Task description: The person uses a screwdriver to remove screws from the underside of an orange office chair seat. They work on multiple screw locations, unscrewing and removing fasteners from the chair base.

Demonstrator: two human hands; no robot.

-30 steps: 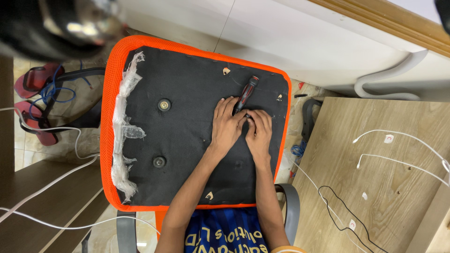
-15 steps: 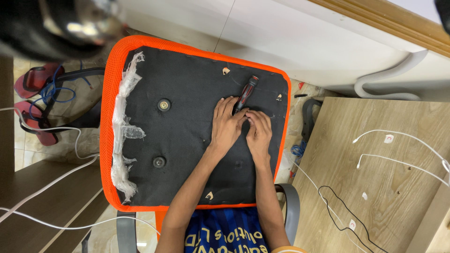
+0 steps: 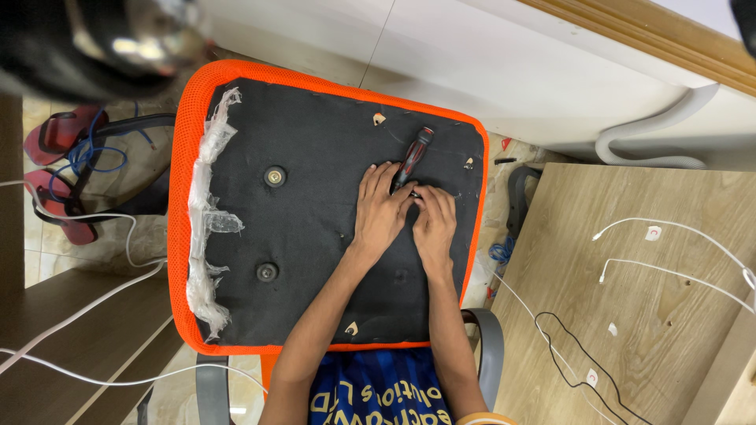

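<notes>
Nothing has really moved since the earlier frames: both hands sit in the same spot and the screwdriver lies at the same angle.

Chair seat is upside down in mid frame, black underside up, orange rim around it. Left hand lies flat on the fabric, fingers close together, tips touching the lower end of the screwdriver. Right hand is just beside it, fingers curled in toward the tool's tip; cannot tell whether they pinch it or a small part, the spot is hidden between the hands. Screwdriver has a black and red handle pointing to the upper right, near the seat's right edge.

Progress, judging by what lies here:
- Two round metal fittings on the left half are bare, nothing is bolted to them.
- Small torn holes show near the corners, also bare.
- Torn clear plastic wrap hangs along the left rim, only partly off.
- Work is at one point on the right half; looks early to mid, most fixing points untouched.

Wooden board with white cables sits at the right, sandals at the left edge.
</notes>
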